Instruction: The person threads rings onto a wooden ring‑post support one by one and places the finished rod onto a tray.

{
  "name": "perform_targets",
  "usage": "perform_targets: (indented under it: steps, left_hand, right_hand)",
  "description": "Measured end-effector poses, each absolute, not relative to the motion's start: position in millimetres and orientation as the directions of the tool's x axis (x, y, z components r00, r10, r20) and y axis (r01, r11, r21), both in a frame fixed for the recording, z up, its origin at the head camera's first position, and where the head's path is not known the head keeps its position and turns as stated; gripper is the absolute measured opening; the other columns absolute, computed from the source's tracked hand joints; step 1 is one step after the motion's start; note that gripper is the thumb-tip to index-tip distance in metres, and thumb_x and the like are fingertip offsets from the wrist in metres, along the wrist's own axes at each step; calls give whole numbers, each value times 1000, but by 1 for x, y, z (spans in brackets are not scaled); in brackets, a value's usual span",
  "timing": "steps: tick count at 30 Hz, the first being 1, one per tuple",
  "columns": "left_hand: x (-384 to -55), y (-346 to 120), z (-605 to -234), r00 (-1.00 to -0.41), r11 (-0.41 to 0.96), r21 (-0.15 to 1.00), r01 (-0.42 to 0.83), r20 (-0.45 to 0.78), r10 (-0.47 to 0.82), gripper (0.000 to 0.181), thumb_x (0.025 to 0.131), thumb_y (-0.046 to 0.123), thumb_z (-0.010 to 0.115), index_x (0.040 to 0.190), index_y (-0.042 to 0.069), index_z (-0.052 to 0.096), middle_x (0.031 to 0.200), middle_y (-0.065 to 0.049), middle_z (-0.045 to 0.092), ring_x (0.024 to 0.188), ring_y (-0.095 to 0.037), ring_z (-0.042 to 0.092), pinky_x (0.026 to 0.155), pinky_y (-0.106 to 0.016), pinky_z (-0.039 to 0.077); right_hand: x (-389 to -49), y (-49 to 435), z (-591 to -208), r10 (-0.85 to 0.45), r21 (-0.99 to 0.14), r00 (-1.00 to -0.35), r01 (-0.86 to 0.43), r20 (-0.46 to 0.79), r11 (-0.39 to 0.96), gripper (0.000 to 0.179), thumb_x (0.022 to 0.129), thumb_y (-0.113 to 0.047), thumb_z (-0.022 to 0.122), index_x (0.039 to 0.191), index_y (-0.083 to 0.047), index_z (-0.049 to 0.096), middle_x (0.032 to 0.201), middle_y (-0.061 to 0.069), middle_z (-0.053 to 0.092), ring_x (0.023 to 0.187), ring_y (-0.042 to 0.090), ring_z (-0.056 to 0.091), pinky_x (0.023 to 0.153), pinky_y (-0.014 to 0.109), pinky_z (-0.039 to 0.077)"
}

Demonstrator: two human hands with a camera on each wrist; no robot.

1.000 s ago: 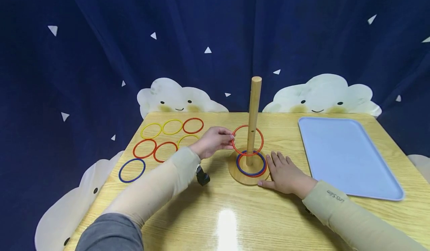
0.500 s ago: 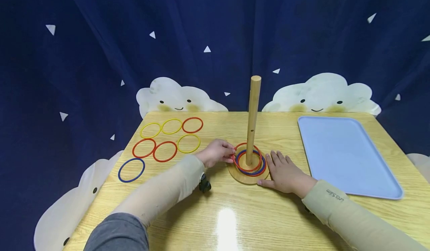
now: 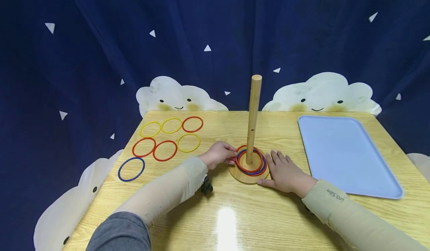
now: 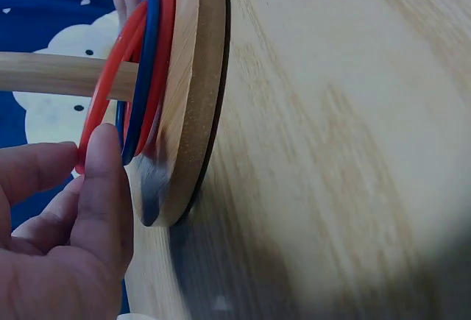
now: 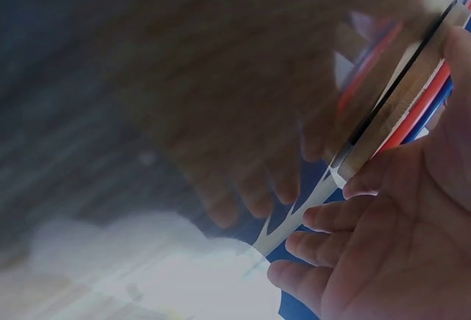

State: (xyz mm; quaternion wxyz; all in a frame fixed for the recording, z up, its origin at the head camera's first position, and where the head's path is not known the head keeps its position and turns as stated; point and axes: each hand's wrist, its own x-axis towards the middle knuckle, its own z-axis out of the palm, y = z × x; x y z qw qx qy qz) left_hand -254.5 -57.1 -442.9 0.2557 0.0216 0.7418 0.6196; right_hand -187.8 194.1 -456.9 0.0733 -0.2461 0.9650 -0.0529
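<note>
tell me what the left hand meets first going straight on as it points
Probably the wooden post, inside the red ring the left hand pinches; depth is unclear, so it might brush the blue ring below.

We note glossy wood-grain bench [image 3: 191,217]; smooth wooden stand [image 3: 254,111]; smooth plastic-looking rings [image 4: 148,51]; matt plastic-looking tray [image 3: 349,156] near right edge; creased cloth backdrop [image 3: 188,16] beyond far edge.

2 beige sleeves [image 3: 164,189], 1 with dark lettering [image 3: 335,195], are worn with 1 grey sleeve [image 3: 121,231]
</note>
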Motion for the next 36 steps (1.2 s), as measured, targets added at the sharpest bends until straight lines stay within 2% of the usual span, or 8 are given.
perform_targets:
  steps: [11, 18, 26, 33, 36]
  left_hand:
    - [-251, -54, -448, -858, 294, 921, -254, -355, 371, 21, 97, -11, 60, 117, -14, 64, 87, -10, 64, 70, -15, 62, 68, -27, 61]
    - [-247, -53, -446, -854, 365, 908, -205, -349, 387, 15, 97, -8, 62, 110, -13, 66, 84, -9, 63, 71, -15, 62, 69, -29, 62]
    - [-246, -53, -446, -852, 382, 905, -188, -344, 396, 11, 97, -7, 62, 105, -13, 67, 82, -9, 63, 69, -16, 62, 70, -30, 62]
    - [-248, -54, -443, -848, 395, 902, -172, -340, 406, 14, 98, -5, 62, 108, -12, 68, 83, -9, 65, 70, -15, 62, 69, -28, 61]
    - [-249, -55, -442, -846, 398, 901, -174, -344, 408, 14, 98, -4, 62, 109, -13, 68, 83, -9, 65, 70, -15, 63, 70, -28, 61]
  right_hand:
    - [-188, 194, -459, -480, -138, -868, -464, -124, 875, 105, 96, -72, 54, 151, 16, 35, 154, 42, 30, 142, 59, 29, 112, 71, 30]
    - [-189, 197, -464, -491, -135, -866, -478, -94, 868, 106, 96, -74, 50, 151, 16, 35, 154, 41, 31, 142, 59, 30, 112, 71, 31]
    - [-192, 199, -470, -498, -133, -862, -484, -101, 865, 112, 95, -79, 44, 151, 17, 34, 154, 40, 32, 143, 58, 30, 112, 71, 30]
    - [-191, 193, -457, -487, -160, -858, -464, -163, 871, 103, 97, -66, 58, 151, 18, 33, 156, 40, 29, 144, 57, 27, 113, 70, 29]
    - [-191, 191, -451, -483, -169, -856, -457, -182, 873, 100, 98, -63, 58, 151, 18, 32, 157, 40, 28, 144, 57, 27, 114, 70, 28]
